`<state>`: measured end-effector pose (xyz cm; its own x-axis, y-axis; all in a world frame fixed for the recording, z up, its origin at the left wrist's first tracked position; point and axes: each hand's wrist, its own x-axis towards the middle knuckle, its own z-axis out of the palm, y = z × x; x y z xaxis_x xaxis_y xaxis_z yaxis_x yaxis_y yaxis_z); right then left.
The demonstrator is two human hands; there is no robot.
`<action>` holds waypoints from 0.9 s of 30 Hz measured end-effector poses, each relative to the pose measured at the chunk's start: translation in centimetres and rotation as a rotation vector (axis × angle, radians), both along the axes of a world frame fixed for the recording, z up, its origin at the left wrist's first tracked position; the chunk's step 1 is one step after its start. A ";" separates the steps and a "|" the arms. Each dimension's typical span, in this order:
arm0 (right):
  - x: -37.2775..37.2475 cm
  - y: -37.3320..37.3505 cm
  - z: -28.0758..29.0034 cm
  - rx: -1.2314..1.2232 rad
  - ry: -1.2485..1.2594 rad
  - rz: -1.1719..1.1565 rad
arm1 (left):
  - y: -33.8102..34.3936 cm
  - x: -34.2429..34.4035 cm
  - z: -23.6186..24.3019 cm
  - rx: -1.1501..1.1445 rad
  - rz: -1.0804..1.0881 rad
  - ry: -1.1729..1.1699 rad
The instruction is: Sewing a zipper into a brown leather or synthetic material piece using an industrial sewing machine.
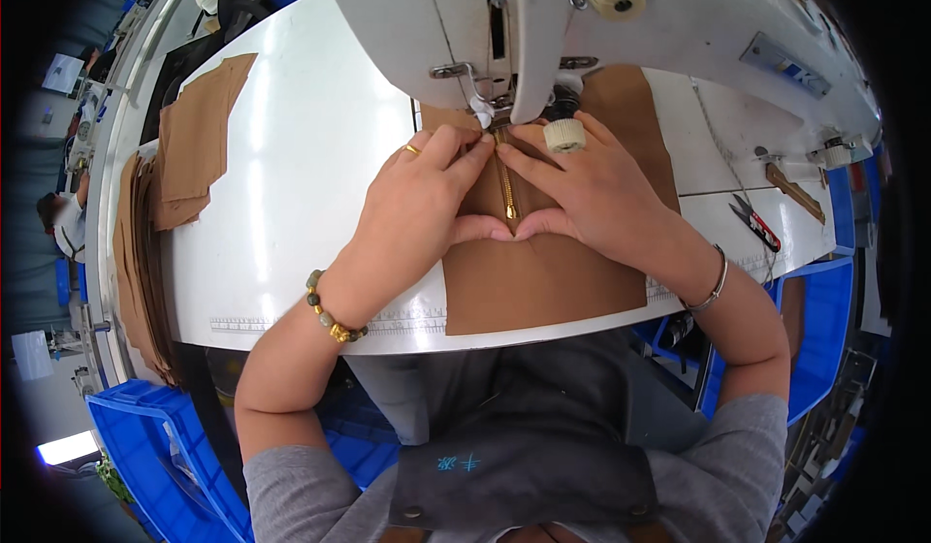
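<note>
My left hand [427, 189] rests on a brown fabric piece [543, 291], fingers bent beside a gold zipper [506, 194] and thumb stretched out below its pull. My right hand [592, 194] lies on the other side, fingers spread, pressing the cloth with its thumb near the pull. Both hands are open. The zipper runs up under the presser foot [497, 121] of a white sewing machine [407, 10]; my right fingertips are partly hidden by the machine's cream knob [564, 136].
Brown fabric pieces [199, 136] are stacked on the white table's [291, 204] left. Red-handled snips [761, 228] and a brown tool [795, 194] lie at right. Blue bins [155, 446] flank the table. Another person [63, 223] sits far left.
</note>
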<state>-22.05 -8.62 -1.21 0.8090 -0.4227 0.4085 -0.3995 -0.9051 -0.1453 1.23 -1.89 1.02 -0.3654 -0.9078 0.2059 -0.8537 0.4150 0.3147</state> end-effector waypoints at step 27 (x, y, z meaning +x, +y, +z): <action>-1.0 2.2 0.1 0.079 0.006 0.021 | 4.1 0.0 -1.7 -0.003 0.046 0.202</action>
<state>-23.05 -6.46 -1.13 0.8204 -0.4359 0.3700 -0.3813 -0.8993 -0.2141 1.22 2.17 -0.66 -0.2744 -0.9219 0.2734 -0.7913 0.3780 0.4805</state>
